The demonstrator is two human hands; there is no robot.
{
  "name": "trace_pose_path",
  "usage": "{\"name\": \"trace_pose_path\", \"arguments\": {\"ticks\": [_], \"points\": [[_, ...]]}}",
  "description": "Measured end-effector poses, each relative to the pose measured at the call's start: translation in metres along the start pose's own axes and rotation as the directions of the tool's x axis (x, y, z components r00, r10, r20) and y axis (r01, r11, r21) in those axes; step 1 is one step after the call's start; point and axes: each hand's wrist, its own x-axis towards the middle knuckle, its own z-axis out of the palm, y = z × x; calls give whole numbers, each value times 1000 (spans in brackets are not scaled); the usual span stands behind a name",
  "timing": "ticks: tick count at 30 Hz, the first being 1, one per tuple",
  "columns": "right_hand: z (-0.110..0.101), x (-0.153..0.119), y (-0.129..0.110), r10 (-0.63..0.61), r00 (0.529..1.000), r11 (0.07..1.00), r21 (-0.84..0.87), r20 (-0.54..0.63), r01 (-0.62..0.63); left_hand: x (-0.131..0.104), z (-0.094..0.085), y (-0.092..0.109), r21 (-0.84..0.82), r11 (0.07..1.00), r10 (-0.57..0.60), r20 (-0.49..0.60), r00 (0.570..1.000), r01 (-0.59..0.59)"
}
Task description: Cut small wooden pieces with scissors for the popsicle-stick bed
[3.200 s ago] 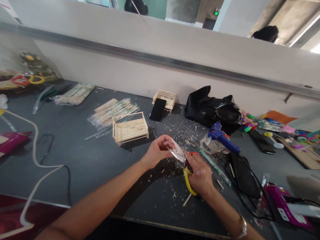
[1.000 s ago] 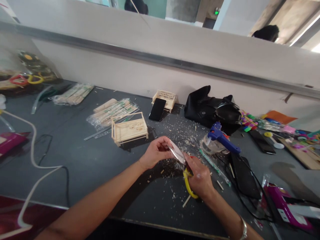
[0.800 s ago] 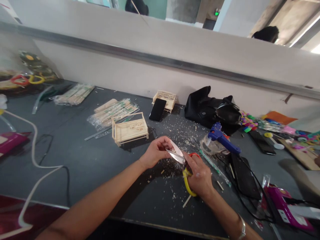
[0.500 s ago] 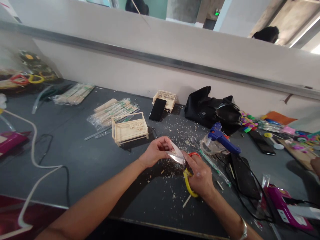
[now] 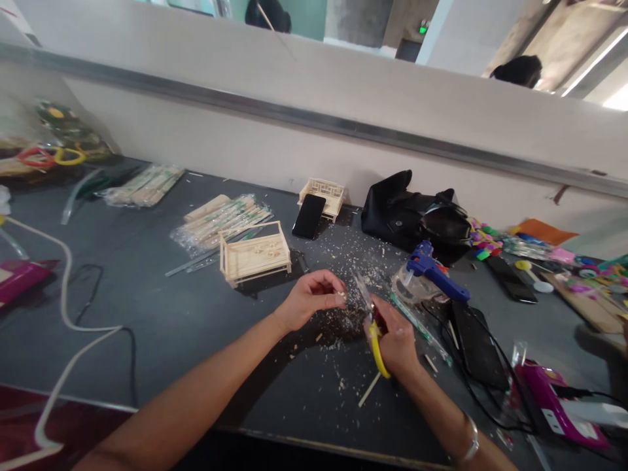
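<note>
Between the thumb and fingers of my left hand (image 5: 316, 299) is a small pale piece of wood (image 5: 342, 296). My right hand (image 5: 396, 339) grips yellow-handled scissors (image 5: 377, 350), their blades pointing up and away from me, a short gap from my left fingertips. Pale wood shavings are scattered on the dark table (image 5: 161, 314) beneath and beyond both hands. Left of my left hand stands a small wooden stick frame (image 5: 255, 256) with tiny pieces on its base. Farther back, a miniature wooden bench (image 5: 330, 191) has a phone (image 5: 309, 216) leaning on it.
Bagged wooden sticks (image 5: 226, 219) lie behind the frame. A black bag (image 5: 415, 212) rests near the wall, with a blue glue gun (image 5: 436, 271) before it. Cables run around a dark phone (image 5: 479, 347) and a magenta box (image 5: 564, 402) at right. A white cord (image 5: 66, 281) crosses the left side.
The scissors have moved right, away from my left hand, and their blades have swung upward and closed together. My left hand has stayed nearly in place, still pinching the small piece.
</note>
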Motion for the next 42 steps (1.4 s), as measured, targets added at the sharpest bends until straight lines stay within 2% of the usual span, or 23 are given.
{"name": "trace_pose_path", "arguments": {"ticks": [4, 12, 18, 24, 32, 42], "points": [[1, 1, 4, -8, 1000, 1000, -2, -8, 8, 0, 1, 0, 0, 1000, 6, -3, 1000, -6], [0, -3, 2, -63, 991, 990, -121, 120, 77, 1, 3, -1, -126, 992, -16, -11, 1000, 15], [-1, -1, 2, -95, 984, 985, -128, 149, 114, 0, -2, -4, -229, 964, -136, 19, 991, 137], [-2, 1, 1, -154, 978, 976, -132, 140, 173, -1, -9, -5, -208, 951, -209, 121, 970, 231], [-4, 1, 1, -189, 969, 966, -146, 160, 213, -1, -9, -4, -198, 939, -260, 120, 958, 279], [-1, -2, 2, -155, 971, 974, -137, 183, 182, -2, -5, -2, -255, 926, -244, 157, 957, 278]]}}
